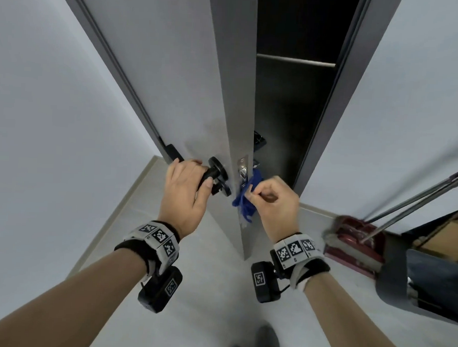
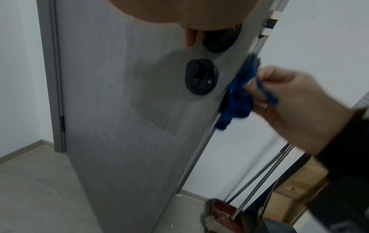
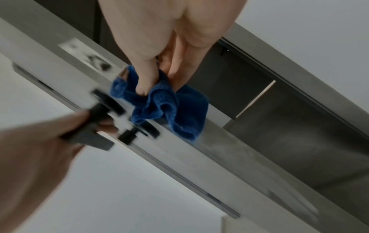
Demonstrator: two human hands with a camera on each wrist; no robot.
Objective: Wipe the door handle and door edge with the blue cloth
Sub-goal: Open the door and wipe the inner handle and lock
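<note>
- Head view: the grey door (image 1: 175,64) stands ajar, its narrow door edge (image 1: 241,115) turned toward the person. The left hand (image 1: 187,195) is wrapped around the black door handle (image 1: 209,176), fingers over the top and thumb underneath. At 3 o'clock from it, the right hand (image 1: 271,202) pinches the blue cloth (image 1: 245,198) between thumb and curled fingers and holds it against the door edge, just at 6 o'clock of the metal latch plate (image 1: 243,166). Both wrists carry bands with black-and-white markers. At 4 o'clock, a red dustpan (image 1: 351,240) and long metal poles (image 1: 420,199) lean against the white wall (image 1: 412,90).
- Left wrist view: the black lock knob (image 2: 200,76) sits on the door face at 6 o'clock of the handle's round base (image 2: 221,39). At 3 o'clock of the lock, the cloth is bunched over the door edge, pinched by the right hand's fingertips (image 2: 259,88). The pale floor (image 2: 36,189) lies at 7 o'clock.
- Right wrist view: blurred. The thumb (image 3: 145,82) and fingers press into the folds of the cloth, which drapes over the door edge. At 8 o'clock, the left hand grips the handle lever.
</note>
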